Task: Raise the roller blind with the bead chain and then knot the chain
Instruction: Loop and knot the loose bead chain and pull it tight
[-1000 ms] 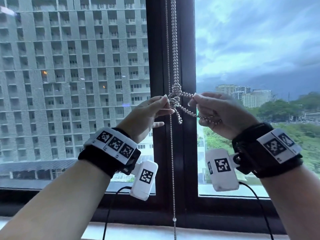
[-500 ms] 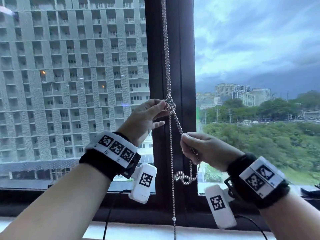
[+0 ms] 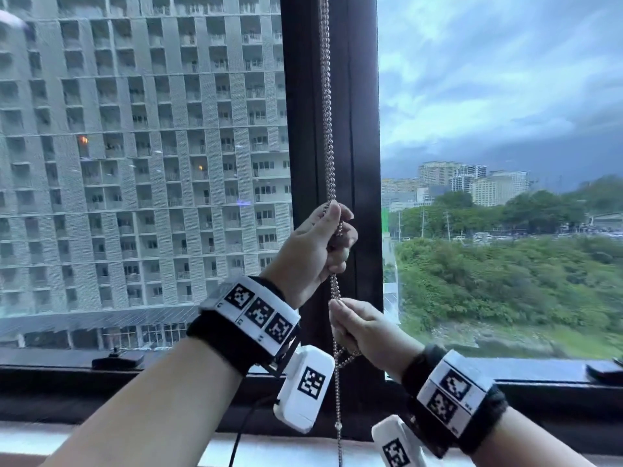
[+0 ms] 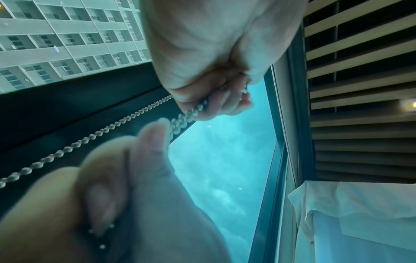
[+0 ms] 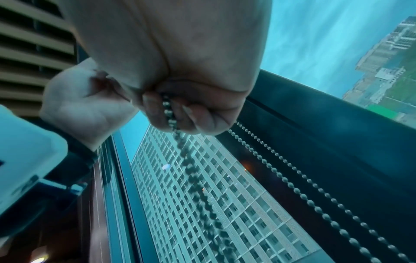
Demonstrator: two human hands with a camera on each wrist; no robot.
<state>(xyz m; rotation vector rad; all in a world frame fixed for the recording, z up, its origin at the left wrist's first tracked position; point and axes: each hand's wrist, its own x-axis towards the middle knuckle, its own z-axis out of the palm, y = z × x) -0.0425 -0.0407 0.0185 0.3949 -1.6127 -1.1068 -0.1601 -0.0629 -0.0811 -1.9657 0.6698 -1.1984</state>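
Note:
A silver bead chain [image 3: 325, 112] hangs doubled in front of the dark window post. My left hand [image 3: 337, 244] grips it in a fist at mid height; the left wrist view shows its fingers [image 4: 216, 105] curled round the beads. Just beneath, my right hand [image 3: 344, 326] grips the same strands, and a short loop of chain [image 3: 349, 358] sticks out under it. In the right wrist view its fingers [image 5: 180, 115] wrap the chain [image 5: 193, 170]. A thin single strand [image 3: 338, 409] drops on towards the sill. Any knot is hidden inside the hands. No blind shows in the head view.
The dark window post [image 3: 360, 129] stands between two panes. Black latches [image 3: 118, 360] [image 3: 603, 370] sit on the lower frame, above a pale sill [image 3: 84, 443]. White fabric [image 4: 360, 213] hangs at the right, under a slatted ceiling [image 4: 360, 71].
My right hand has pulled the looped chain down from beside the left hand and now sits directly under it. The left hand went from a fingertip pinch to a full fist on the chain.

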